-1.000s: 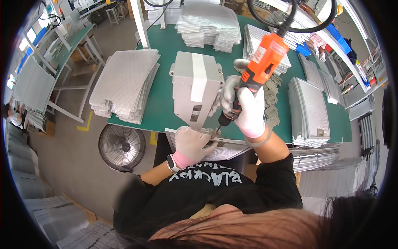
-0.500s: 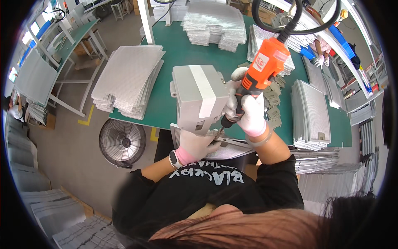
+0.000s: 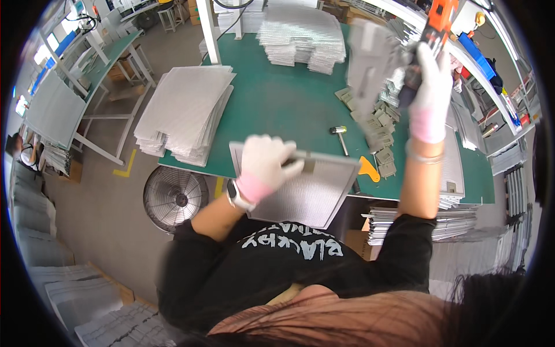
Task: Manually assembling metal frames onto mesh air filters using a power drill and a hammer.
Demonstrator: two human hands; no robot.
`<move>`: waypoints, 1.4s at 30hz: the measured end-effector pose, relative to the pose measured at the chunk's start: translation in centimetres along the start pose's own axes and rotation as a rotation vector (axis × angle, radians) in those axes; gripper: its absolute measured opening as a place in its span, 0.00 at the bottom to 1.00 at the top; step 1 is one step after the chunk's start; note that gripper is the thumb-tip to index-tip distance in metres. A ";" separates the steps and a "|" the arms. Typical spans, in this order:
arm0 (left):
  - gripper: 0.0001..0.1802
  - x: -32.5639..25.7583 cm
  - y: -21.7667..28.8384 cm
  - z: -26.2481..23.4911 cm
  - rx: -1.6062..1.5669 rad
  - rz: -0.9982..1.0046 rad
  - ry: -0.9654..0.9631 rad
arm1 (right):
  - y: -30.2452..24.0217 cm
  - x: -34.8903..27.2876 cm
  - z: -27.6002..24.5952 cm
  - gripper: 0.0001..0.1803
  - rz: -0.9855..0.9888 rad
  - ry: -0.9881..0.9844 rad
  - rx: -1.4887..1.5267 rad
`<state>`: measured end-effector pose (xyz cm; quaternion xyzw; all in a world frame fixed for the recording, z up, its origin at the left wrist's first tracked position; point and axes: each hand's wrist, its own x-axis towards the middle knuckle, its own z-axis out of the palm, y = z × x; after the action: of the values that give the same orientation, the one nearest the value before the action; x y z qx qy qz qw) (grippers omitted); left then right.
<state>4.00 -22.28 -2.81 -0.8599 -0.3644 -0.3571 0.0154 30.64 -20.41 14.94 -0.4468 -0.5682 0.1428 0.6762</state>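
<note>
Far to the right, my gloved right hand is raised and closed round the grip of an orange and black power drill, partly cut off by the picture's rim. My gloved left hand is at the far edge of a framed metal mesh panel, its fingers bent over the edge and its thumb toward the panel's face. The panel lies tilted against the table's front edge, close to my body. A grey box-like block, smeared by motion, is left of the drill; whether my right hand touches it I cannot tell.
On the green table lie a hammer, a yellow scraper-like piece and several small beige plastic parts. Mesh sheet stacks stand left and at the back. A floor fan stands left.
My right hand has moved away from the panel to the far right with the drill. The grey block has shifted back and right, uncovering the panel. My left hand has moved up slightly.
</note>
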 end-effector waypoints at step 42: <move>0.58 -8.9 -25.0 -16.5 -0.259 -0.881 -0.463 | 15.5 -17.9 -39.1 0.35 0.598 0.704 -0.538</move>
<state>-26.16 -14.11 -1.95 -0.6763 -0.6387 -0.1720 -0.3242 64.98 -41.54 -6.62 -0.7675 -0.1714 0.0200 0.6174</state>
